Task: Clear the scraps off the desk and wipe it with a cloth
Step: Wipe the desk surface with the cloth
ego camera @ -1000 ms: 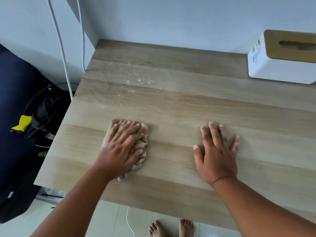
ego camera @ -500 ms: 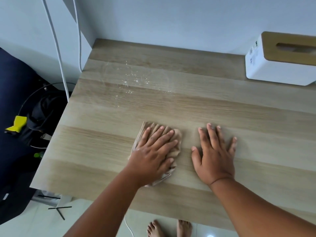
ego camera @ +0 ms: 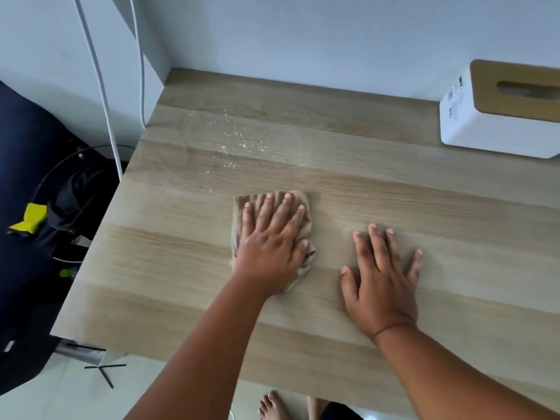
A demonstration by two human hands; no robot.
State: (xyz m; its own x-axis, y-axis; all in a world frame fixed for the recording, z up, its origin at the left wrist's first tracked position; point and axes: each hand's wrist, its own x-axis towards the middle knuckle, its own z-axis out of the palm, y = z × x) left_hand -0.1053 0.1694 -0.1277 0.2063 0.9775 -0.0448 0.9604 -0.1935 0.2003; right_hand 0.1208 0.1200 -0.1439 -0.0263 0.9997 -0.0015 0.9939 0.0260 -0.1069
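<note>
Wooden desk (ego camera: pixel 394 189) largely wiped. White tissue box (ego camera: pixel 497 116) far right of right hand (ego camera: pixel 380 286) — fingers spread flat, bracing on desk. Left hand (ego camera: pixel 269 241) presses flat on beige cloth (ego camera: pixel 303 201), swept rightward since a second ago. Wet droplets (ego camera: pixel 239 144) beyond left hand — unwiped patch remains.

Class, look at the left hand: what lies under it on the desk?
A crumpled tan cloth lies under the left hand, pressed flat on the desk. Its edges show around the fingers; its middle and the desk beneath are covered.
</note>
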